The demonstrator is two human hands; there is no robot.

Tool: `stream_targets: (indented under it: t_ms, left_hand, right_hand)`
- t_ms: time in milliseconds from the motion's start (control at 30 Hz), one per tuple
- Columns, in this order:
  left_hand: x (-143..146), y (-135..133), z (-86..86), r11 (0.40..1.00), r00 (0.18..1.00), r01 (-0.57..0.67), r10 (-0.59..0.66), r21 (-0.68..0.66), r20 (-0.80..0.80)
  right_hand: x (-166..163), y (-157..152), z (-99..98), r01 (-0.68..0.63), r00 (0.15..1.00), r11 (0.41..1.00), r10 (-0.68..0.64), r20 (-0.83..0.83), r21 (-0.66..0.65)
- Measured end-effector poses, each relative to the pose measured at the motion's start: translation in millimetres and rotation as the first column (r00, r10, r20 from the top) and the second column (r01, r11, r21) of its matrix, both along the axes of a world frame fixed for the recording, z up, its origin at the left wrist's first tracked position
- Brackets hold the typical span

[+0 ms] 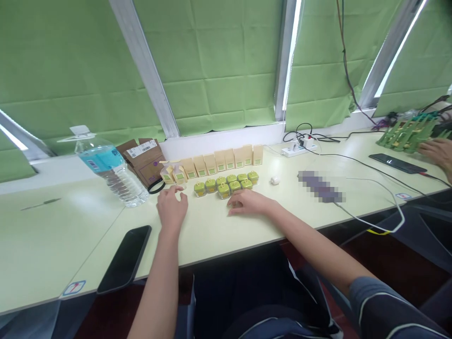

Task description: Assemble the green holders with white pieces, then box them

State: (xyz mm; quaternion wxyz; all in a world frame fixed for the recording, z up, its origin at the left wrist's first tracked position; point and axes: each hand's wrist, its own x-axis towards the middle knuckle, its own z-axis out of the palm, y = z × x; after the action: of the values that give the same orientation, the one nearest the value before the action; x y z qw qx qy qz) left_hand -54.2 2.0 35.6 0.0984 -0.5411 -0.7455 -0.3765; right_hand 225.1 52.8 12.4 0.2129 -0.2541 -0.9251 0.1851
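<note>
Small containers with green lids and clear bases (223, 190) stand in two rows on the table. My right hand (251, 202) rests at the front row's right side, fingers curved, with a gap above the thumb and nothing visible in it. To the left of the containers is my left hand (172, 207), its thumb and forefinger bent and apart. A small clear piece (182, 187) shows by its fingertips; I cannot tell whether they touch. Behind the containers runs a row of small cream cartons (221, 161). The two leftmost cartons (179, 174) have raised flaps.
A large water bottle (116, 169) and a brown cardboard box (144, 162) stand left. One phone (125, 259) lies near the front edge. A white earbud case (275, 180), power strip (298, 149) and cables are right. Another person's hand (438, 153) touches green parts (406, 134).
</note>
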Motion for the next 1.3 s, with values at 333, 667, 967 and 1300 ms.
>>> stream_targets:
  t_ms: [333, 667, 967, 1300]
  left_hand:
    - [-51.3, -30.9, -8.8, 0.898, 0.982, -0.161, 0.189, -0.409, 0.027]
    - [-41.0, -22.9, -12.7, 0.918, 0.992, -0.118, 0.089, -0.379, -0.095]
    - [37.3, 2.3, -0.1, 0.971, 0.971, 0.238, -0.238, -0.027, 0.004]
    - [92.2, 23.6, -22.0, 0.779, 0.807, 0.576, -0.59, 0.247, -0.02]
  right_hand:
    - [-0.8, 0.4, -1.9, 0.004, 1.0, 0.999, -0.005, -0.02, -0.054]
    - [-1.5, 4.9, -2.2, 0.022, 0.999, 0.988, -0.027, -0.031, -0.153]
    - [1.9, 6.3, -2.8, -0.009, 0.993, 0.979, -0.015, -0.115, -0.203]
    - [4.9, 15.6, -4.5, 0.019, 0.891, 0.994, -0.064, -0.449, -0.104]
